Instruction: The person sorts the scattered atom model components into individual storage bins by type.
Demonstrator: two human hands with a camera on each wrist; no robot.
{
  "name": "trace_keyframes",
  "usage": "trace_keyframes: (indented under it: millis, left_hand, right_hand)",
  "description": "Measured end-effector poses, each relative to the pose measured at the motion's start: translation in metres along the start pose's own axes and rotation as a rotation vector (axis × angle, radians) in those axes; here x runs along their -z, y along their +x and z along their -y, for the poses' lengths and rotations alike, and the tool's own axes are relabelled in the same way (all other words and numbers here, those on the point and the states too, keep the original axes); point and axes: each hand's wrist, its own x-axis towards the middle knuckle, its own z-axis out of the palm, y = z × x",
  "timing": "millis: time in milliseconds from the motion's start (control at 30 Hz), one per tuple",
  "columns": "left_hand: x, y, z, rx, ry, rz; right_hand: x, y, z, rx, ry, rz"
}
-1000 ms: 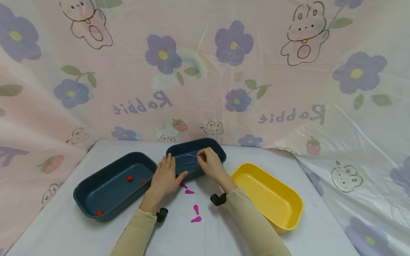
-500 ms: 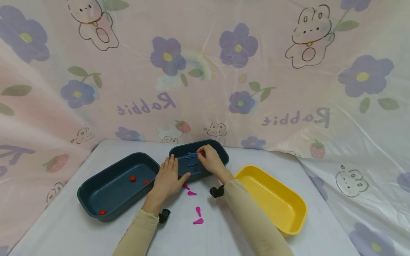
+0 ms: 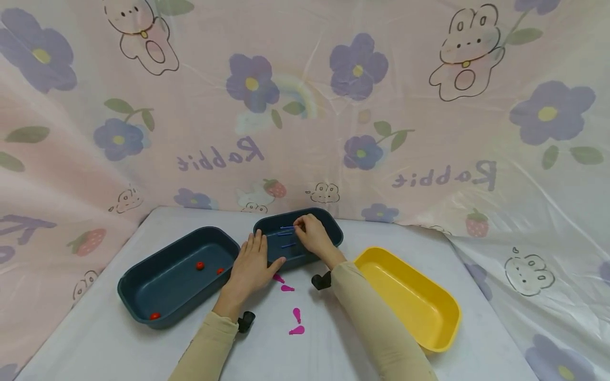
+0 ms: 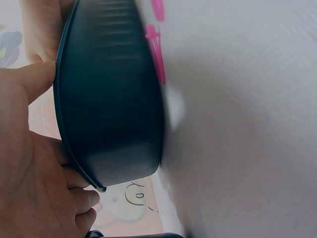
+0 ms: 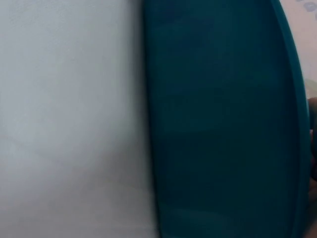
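My left hand [image 3: 251, 264] lies at the left end of a small dark teal tub [image 3: 305, 260], fingers nearly straight over its rim and thumb along the near side. In the left wrist view, the thumb [image 4: 37, 82] touches the tub's rim. Inside the tub, my right hand [image 3: 314, 235] pinches the right end of a thin blue stick [image 3: 287, 227]. Two more blue sticks lie below it on the tub's floor, a middle stick [image 3: 285, 234] and a lower stick [image 3: 288, 245]. In the right wrist view the tub wall [image 5: 228, 124] hides most of the hand.
A larger dark teal tub [image 3: 176, 283] at left holds several small red pieces, one red piece [image 3: 200, 265] near its middle. A yellow tub [image 3: 410, 301] stands at right. Several flat pink teardrop pieces, one pink piece [image 3: 297, 315] among them, lie on the white tabletop.
The right hand's blue stick, slanted across another a second ago, now lies almost level above the other two. The left hand stays on the rim; the whole head view has shifted slightly.
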Motion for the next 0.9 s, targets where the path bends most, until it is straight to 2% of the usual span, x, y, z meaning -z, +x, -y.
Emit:
trace_keyframes:
  millis: [400,567,767,900]
  left_hand:
    - [0.000,-0.007,-0.005,-0.005,0.007,0.006]
    - [0.000,-0.007,-0.002,-0.011,0.011,-0.009]
    - [0.000,-0.003,0.000,-0.011,0.017,-0.002]
    - [0.002,-0.001,-0.002,-0.015,0.024,-0.022]
  right_hand:
    - [0.009,-0.014,-0.001,-0.006,-0.022,-0.016]
    - [0.013,-0.021,0.002,0.027,-0.020,-0.055]
    - [0.023,-0.036,0.006,0.006,-0.003,-0.092]
    - [0.036,-0.049,0.010,0.003,0.016,-0.135]
